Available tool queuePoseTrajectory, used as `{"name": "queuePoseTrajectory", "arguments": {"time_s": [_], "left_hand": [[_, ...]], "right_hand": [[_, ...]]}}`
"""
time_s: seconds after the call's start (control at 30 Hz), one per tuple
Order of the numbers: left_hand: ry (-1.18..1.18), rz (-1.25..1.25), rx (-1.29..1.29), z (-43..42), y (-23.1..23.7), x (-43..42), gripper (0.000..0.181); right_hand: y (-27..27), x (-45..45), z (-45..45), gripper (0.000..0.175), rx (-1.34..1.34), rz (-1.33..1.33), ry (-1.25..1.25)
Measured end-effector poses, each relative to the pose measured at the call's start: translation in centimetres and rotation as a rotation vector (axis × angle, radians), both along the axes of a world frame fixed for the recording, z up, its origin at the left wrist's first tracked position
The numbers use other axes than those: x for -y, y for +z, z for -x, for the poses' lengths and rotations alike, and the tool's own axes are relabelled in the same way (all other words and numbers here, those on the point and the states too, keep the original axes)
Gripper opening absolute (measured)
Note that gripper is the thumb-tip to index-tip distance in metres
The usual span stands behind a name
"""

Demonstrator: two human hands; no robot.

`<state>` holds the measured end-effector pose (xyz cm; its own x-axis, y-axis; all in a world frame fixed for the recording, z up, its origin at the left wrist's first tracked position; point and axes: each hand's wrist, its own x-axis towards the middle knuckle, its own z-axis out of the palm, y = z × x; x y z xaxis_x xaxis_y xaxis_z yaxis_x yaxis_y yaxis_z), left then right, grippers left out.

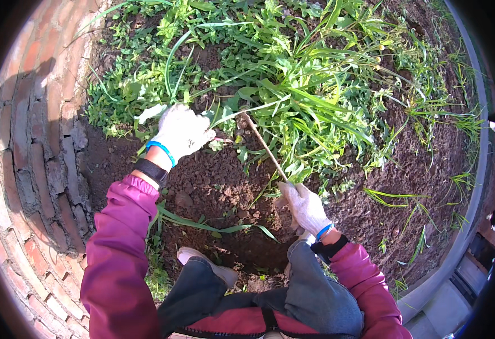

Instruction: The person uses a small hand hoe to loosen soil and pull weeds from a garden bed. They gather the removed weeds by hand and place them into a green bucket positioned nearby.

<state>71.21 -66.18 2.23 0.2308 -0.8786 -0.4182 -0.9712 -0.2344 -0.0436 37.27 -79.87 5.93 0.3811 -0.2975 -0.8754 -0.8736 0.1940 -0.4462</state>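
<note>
My left hand, in a white knit glove, is closed at the near edge of a patch of leafy green weeds. Reddish stems and leaves show beside its fingers, so it seems to grip some of the plants. My right hand, gloved too, holds a thin rusty metal rod-like hand tool. The tool slants up and left, and its far end reaches the soil among the weeds, right of my left hand. The shape of that end is partly hidden by leaves. Loose brown soil lies between my hands.
A brick wall or paving borders the bed on the left. A curved grey edging bounds it on the right. Pulled grass blades lie on the soil near my shoe. Scattered grass tufts stand at right.
</note>
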Motion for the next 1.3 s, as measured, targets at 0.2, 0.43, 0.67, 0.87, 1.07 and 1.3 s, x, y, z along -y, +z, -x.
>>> {"name": "queuePoseTrajectory", "arguments": {"time_s": [0.2, 0.43, 0.67, 0.87, 1.07, 1.3], "left_hand": [[0.059, 0.065, -0.136, 4.8, 2.4, -4.4, 0.031], [0.076, 0.019, -0.129, 6.7, 3.4, -6.8, 0.028], [0.122, -0.008, -0.091, 4.5, 9.5, -10.4, 0.04], [0.73, 0.374, -0.103, 1.3, 13.4, -24.7, 0.038], [0.879, -0.377, -0.009, 5.6, 12.7, -37.5, 0.044], [0.328, 0.391, 0.239, 2.0, 11.8, -17.5, 0.038]], "right_hand": [[0.9, -2.2, 0.0, 0.056, 0.032, -0.01, 0.198], [-2.2, -3.0, 2.2, 0.045, 0.159, 0.059, 0.159], [-0.2, -3.2, 9.1, 0.031, 0.107, 0.381, 0.699], [1.0, -0.1, 8.4, 0.035, 0.169, 0.104, 0.41], [2.4, 0.8, 11.1, 0.045, 0.488, 0.601, 1.045], [5.7, 1.2, 20.0, 0.036, 0.067, 0.441, 0.279]]}}
